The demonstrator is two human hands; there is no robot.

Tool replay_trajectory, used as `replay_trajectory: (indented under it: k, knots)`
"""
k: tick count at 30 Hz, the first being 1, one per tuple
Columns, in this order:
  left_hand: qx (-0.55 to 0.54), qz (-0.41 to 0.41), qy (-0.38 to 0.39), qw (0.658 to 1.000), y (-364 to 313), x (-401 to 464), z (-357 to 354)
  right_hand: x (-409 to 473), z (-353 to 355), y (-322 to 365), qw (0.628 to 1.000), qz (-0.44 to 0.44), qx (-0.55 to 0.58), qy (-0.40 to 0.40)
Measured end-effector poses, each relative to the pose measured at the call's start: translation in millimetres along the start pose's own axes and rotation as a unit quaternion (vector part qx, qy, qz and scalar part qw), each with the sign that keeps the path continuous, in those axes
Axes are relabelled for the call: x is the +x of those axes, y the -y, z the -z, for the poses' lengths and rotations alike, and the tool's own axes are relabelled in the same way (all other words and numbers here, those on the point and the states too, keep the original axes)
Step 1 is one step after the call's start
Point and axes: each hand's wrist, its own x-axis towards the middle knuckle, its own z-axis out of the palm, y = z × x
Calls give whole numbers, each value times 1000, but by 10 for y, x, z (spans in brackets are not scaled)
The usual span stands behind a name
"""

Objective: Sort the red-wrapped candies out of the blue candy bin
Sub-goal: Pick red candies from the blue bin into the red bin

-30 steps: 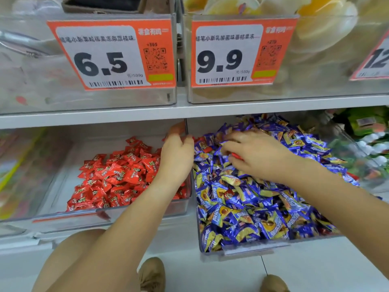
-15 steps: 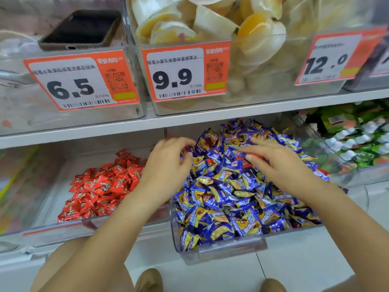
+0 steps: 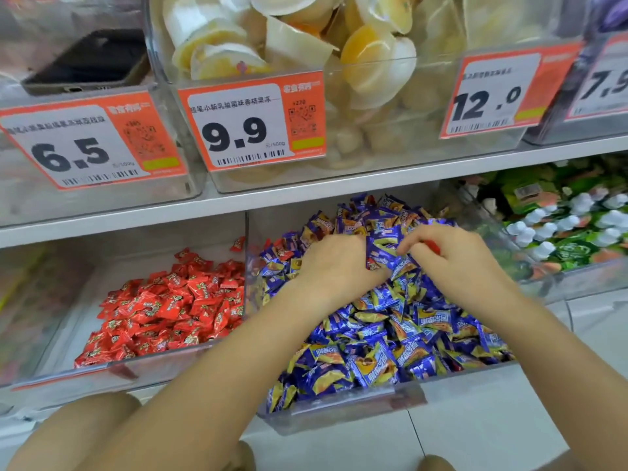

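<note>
A red-wrapped candy (image 3: 432, 247) shows as a glossy sliver under the right hand (image 3: 452, 258), curled closed around it at centre-right of the frame — clearly the nearer hand. The left hand (image 3: 334, 263) lies just left, fingers buried in crinkly blue wrappers (image 3: 373, 338), grip hidden — the clear blue candy bin (image 3: 339, 407) below, the red pile (image 3: 170, 307) lower left.

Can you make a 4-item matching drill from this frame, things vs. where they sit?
Things:
1. red candies
2. jelly cups
3. phone
4. both hands, left hand and right hand

Places:
A. top shelf, bin behind the 9.9 tag
B. in the blue candy bin
C. top shelf, above the 6.5 tag
D. lower shelf, left bin

Pairs: 1-D, 2-A, 3-C, 4-B
</note>
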Motion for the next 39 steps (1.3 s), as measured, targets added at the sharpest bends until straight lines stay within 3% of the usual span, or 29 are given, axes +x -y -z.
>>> replay_trajectory:
  k: [4, 9, 11, 14, 17, 20, 24, 26, 32, 36, 39]
  knots:
    - [18, 20, 4, 1000, 13, -17, 13, -5, 19, 6, 1000, -16, -8, 10]
    - [-166, 54, 10, 985, 197, -219, 232, -26, 45, 46, 999, -17, 13, 44]
    - [-240, 54, -29, 969, 204, -364, 279, -27, 21, 89, 991, -27, 108, 80]
    - [-289, 16, -88, 953, 45, -565, 227, -93, -9, 232, 942, -93, 260, 191]
    - [-238, -23, -102, 966, -34, -662, 164, -144, -69, 278, 925, -111, 294, 213]
    - [-90, -34, -31, 995, 246, -672, 243, -139, -121, 247, 948, -115, 230, 185]
    - [11, 23, -56, 998, 727, -540, 371, -107, -119, 228, 958, -118, 211, 152]
    - [52, 32, -8, 998, 783, -414, 382, -102, -110, 220, 955, -124, 219, 155]
    - [128, 65, 135, 980, 711, -5, 228, -123, -71, 181, 956, -101, 230, 153]
    - [109, 99, 161, 976, 677, 121, 122, -132, -100, 161, 965, -54, 179, 182]
    - [85, 96, 136, 982, 670, 109, 89, -142, -180, 212, 980, 3, 86, 182]
